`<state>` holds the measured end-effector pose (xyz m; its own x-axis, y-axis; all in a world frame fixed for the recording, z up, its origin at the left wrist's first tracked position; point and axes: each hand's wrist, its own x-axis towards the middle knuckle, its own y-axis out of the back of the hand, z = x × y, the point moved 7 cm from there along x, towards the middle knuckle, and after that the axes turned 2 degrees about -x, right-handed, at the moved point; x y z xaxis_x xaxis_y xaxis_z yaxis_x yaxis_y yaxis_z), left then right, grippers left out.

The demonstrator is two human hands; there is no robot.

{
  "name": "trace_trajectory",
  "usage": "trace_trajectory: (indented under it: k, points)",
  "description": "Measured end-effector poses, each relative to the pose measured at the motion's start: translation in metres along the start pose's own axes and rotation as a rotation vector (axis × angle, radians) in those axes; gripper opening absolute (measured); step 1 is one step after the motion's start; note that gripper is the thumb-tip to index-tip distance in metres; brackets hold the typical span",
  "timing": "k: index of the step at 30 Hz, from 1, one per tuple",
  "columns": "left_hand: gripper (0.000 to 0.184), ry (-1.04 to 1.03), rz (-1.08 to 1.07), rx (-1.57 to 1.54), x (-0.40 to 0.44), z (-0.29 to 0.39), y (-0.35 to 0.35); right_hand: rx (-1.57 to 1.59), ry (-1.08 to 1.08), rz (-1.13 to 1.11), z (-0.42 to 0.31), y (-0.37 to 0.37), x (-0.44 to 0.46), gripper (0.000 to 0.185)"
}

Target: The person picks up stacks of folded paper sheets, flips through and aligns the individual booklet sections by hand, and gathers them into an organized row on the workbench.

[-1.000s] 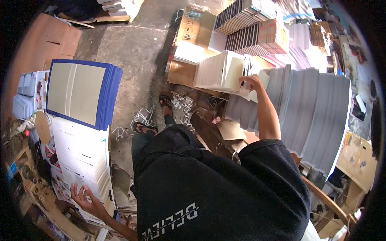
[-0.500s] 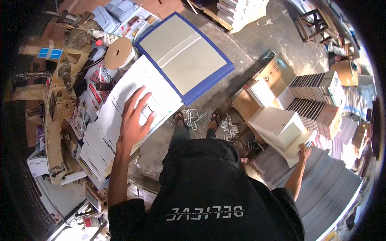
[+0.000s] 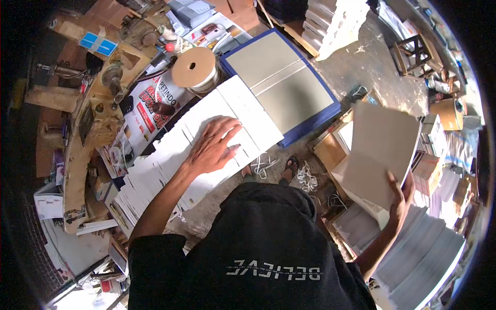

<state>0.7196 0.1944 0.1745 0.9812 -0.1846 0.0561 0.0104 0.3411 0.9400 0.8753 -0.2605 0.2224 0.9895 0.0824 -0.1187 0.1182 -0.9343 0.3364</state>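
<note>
My left hand (image 3: 214,147) lies palm down, fingers apart, on a long row of overlapping white book blocks (image 3: 248,113). It grips nothing. Off to the right, my right hand (image 3: 401,199) holds up a book block (image 3: 380,150) with a plain grey-beige face, thumb on the front near its lower edge; the fingers behind are partly hidden. Beyond the white row rests a stack of opened blue-edged book covers (image 3: 281,77), their beige inner boards facing up.
A spool of white cord (image 3: 194,67) stands by a wooden machine frame (image 3: 111,98) on the left. Stacked grey sheets (image 3: 418,258) and bundled books (image 3: 428,170) fill the right side. Loose white strips (image 3: 307,178) lie on the floor near my feet.
My right hand has lifted the grey-beige book block up from the pile on the right. The view has swung left, and my left hand still rests on the white row.
</note>
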Motion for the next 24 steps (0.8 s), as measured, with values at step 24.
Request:
trace_trajectory:
  k: [24]
  points:
    - [0.057, -0.142, 0.071, -0.078, -0.020, -0.017, 0.018, 0.308, 0.001, -0.895, -0.062, -0.304, 0.023, 0.061]
